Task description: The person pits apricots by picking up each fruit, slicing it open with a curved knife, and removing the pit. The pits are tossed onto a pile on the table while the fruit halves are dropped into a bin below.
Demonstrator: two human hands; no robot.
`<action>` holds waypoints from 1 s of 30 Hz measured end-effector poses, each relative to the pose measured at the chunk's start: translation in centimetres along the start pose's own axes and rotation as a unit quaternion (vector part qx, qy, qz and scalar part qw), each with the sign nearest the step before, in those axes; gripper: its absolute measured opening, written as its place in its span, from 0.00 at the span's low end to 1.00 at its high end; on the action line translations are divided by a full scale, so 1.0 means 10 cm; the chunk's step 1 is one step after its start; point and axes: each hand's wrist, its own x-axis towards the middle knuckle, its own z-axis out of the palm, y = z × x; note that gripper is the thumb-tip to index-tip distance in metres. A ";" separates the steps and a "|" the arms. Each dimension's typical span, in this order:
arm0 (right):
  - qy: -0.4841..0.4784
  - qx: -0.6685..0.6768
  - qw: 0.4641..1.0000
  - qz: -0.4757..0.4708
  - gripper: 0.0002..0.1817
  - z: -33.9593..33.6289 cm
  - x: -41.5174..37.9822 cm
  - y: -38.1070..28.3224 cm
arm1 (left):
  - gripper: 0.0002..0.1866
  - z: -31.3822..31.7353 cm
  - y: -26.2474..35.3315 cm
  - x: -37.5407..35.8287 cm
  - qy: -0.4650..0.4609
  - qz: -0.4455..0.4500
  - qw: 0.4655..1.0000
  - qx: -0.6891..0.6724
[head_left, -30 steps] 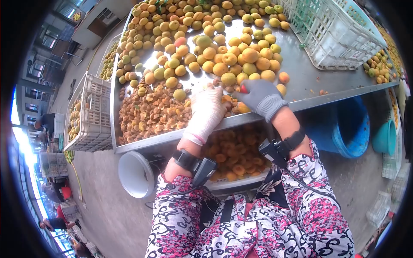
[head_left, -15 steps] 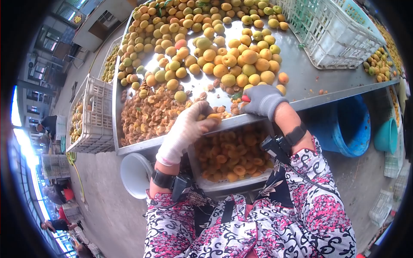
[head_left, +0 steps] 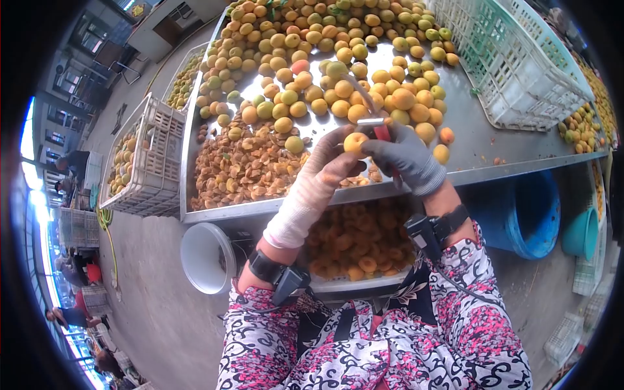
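1 yellow fruit [head_left: 355,143], pinched in left hand [head_left: 328,162] above near edge of desk [head_left: 478,149]; 1 red-handled knife [head_left: 382,132], gripped in right hand [head_left: 409,159]; fruit best kept steady, fingertips clear of blade.

A fruit-processing workshop is shown: a metal tabletop [head_left: 471,146] is heaped with whole apricots [head_left: 403,99] and apricot pits [head_left: 244,170], plastic crates [head_left: 146,162] of fruit are set around it, and buckets [head_left: 207,259] are stood near a bare concrete floor [head_left: 162,312].
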 end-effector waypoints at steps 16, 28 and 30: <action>0.087 -0.249 0.951 -0.161 0.15 0.11 -0.04 0.23 | 0.26 -0.16 0.24 0.02 0.043 0.077 0.996 -0.018; -0.002 -0.307 0.941 -0.144 0.19 0.24 -0.17 0.28 | 0.23 -0.21 0.30 0.01 0.018 0.085 0.996 0.013; 0.018 -0.305 0.941 -0.143 0.18 0.32 -0.17 0.38 | 0.25 -0.22 0.24 0.02 0.007 0.106 0.994 0.020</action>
